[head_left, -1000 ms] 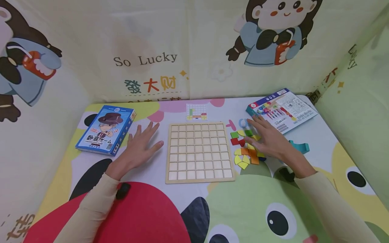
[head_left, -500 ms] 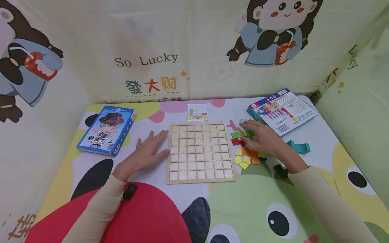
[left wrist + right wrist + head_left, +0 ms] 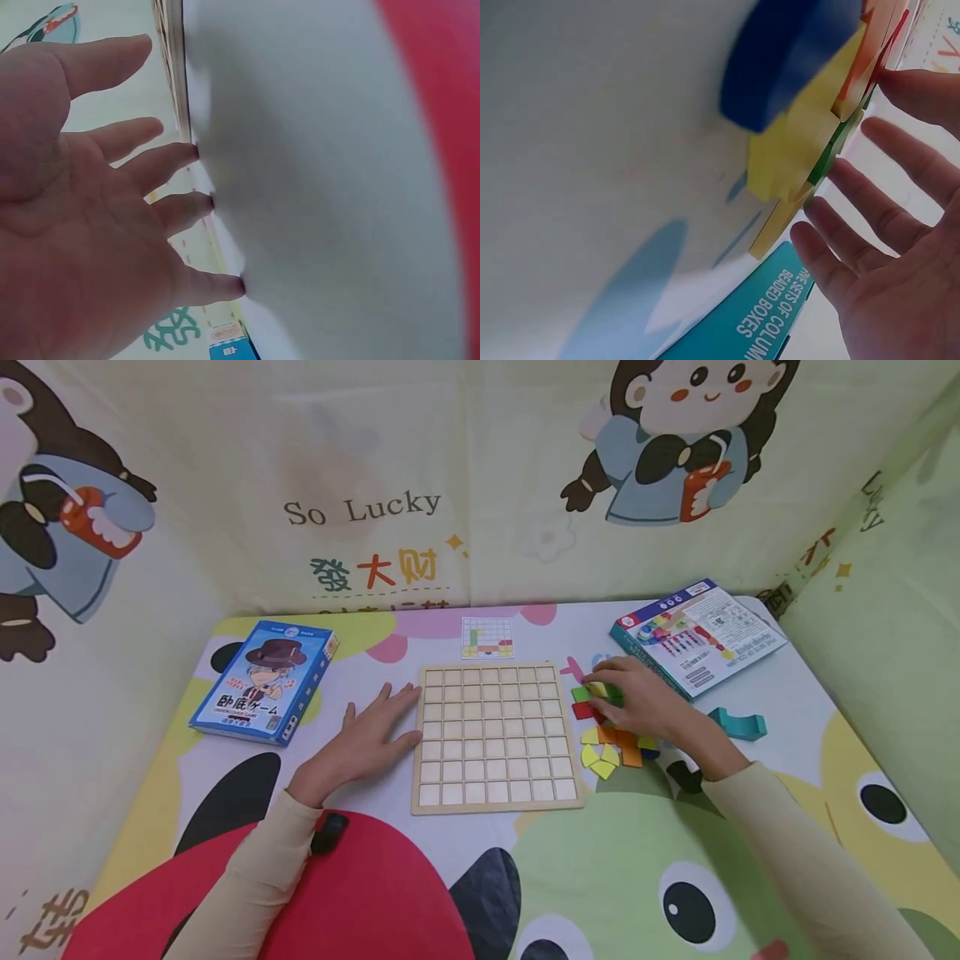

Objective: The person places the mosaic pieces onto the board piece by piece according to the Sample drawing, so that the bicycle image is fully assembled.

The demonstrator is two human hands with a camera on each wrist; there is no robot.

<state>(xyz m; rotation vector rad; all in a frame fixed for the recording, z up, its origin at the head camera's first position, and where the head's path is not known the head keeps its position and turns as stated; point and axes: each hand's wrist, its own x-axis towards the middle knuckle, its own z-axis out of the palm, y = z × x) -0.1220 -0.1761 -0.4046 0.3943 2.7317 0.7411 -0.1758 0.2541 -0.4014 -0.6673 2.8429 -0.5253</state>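
A wooden grid board (image 3: 495, 739) with square cells lies flat in the middle of the table. My left hand (image 3: 367, 739), fingers spread, rests at the board's left edge; the left wrist view has its fingertips down on the tabletop. My right hand (image 3: 645, 697) reaches over the cluster of flat coloured pieces right of the board. Its thumb and fingertips are by the green piece (image 3: 581, 694) and red piece (image 3: 582, 711). In the right wrist view, a blue piece (image 3: 787, 60) and yellow piece (image 3: 802, 150) stand nearest the camera. The palm hides part of the cluster.
A small pattern card (image 3: 487, 637) lies behind the board. At far left is a blue game box (image 3: 262, 681); a teal-edged box (image 3: 697, 635) lies at back right. A teal curved block (image 3: 738, 724) sits beyond the right wrist. Orange pieces (image 3: 630, 747) lie nearer the front.
My left hand has moved right to the board's edge. My right hand has come left and lower over the coloured pieces, its thumb and fingers drawing closer together.
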